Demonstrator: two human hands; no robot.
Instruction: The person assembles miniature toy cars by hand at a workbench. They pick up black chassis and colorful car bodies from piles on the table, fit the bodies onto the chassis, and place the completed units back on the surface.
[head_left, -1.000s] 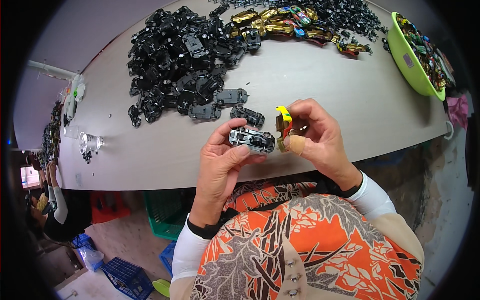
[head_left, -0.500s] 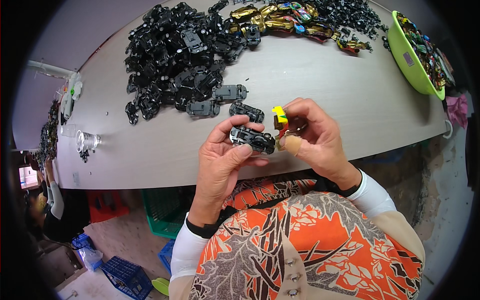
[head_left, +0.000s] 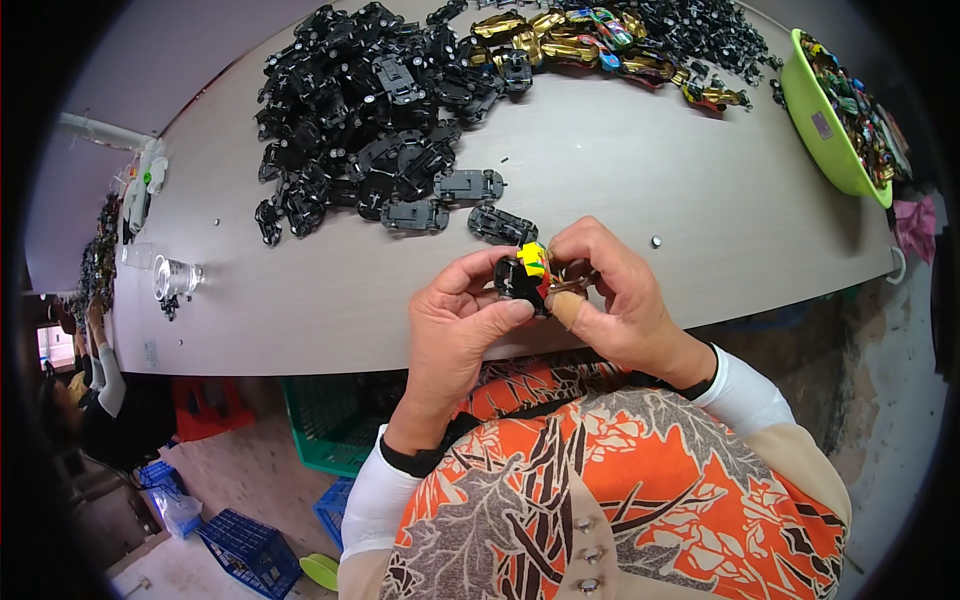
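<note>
Left hand [head_left: 448, 325] holds 1 chassis [head_left: 514, 284], right hand [head_left: 622, 297] 1 shell [head_left: 533, 260].

A broad table with a smooth, pale grey-beige top [head_left: 600, 150] carries a large heap of black plastic toy-car chassis [head_left: 335, 120] on its far left side. At the heap's near right edge lie two flat dark-grey chassis [head_left: 468, 185], with one black wheeled chassis [head_left: 502, 225] just nearer. Right of the heap sit shiny gold and multicoloured toy-car bodies [head_left: 570, 48], with a spread of small black parts [head_left: 700, 35] beyond. A clear plastic cup [head_left: 178, 278] stands left; a small round silvery piece [head_left: 656, 241] lies right.
</note>
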